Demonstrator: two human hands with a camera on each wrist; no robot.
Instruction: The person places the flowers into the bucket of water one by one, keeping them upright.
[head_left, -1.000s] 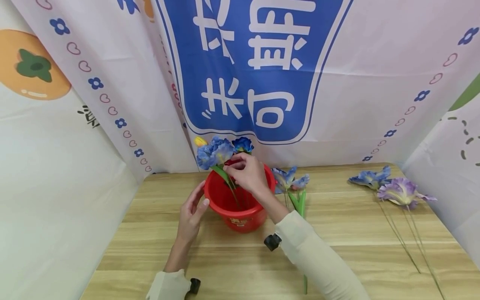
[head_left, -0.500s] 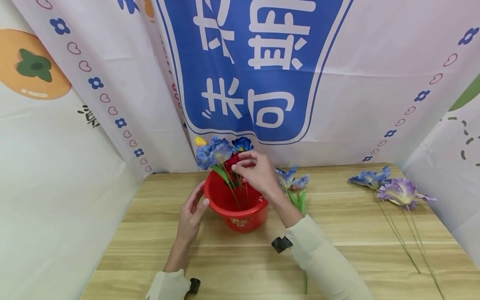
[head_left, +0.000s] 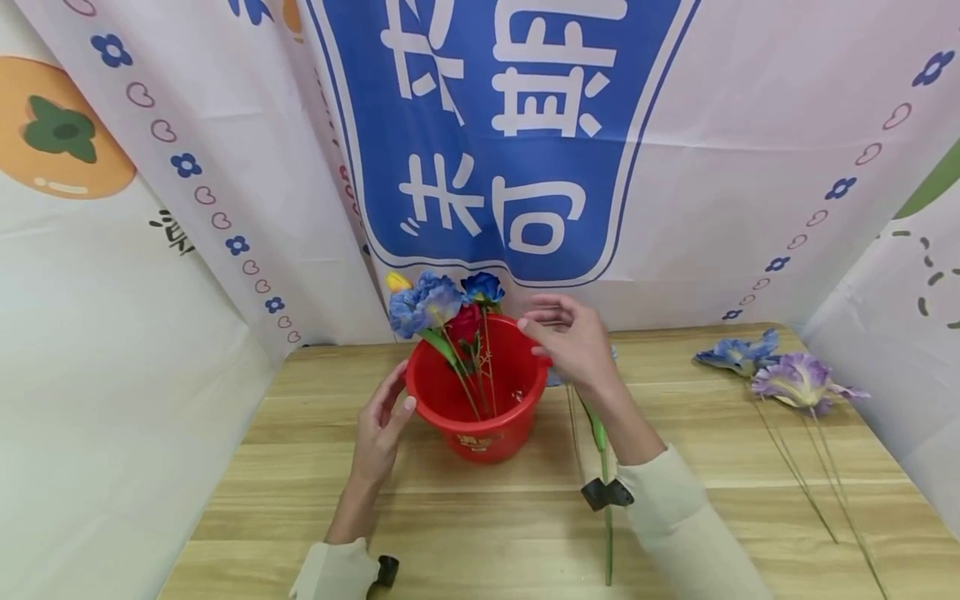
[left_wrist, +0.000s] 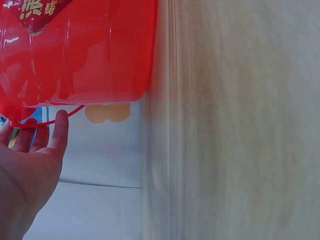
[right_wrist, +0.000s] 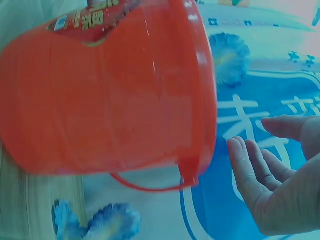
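A red plastic bucket (head_left: 487,440) stands on the wooden table, its thin handle (left_wrist: 75,111) hanging down. My left hand (head_left: 380,429) rests against the bucket's left side by the rim, fingers and thumb fairly straight. Inside lean a yellow tulip (head_left: 397,282), a pale blue ruffled flower (head_left: 427,305), a red rose (head_left: 465,322) and a dark blue rose (head_left: 483,287). My right hand (head_left: 573,342) hovers beside the right rim with loosely bent fingers, holding nothing. In the right wrist view it hangs off the rim's side, thumb and fingertips apart.
Right of the bucket lie more stems, a green one (head_left: 608,533) among them, their blue blooms (right_wrist: 107,222) partly hidden by my right hand. A blue flower (head_left: 738,354) and a purple one (head_left: 802,382) lie farther right. A printed cloth (head_left: 697,208) hangs behind.
My right hand has let go of the red rose and moved right, out of the bucket. The rose now stands among the other stems. My left hand keeps its place.
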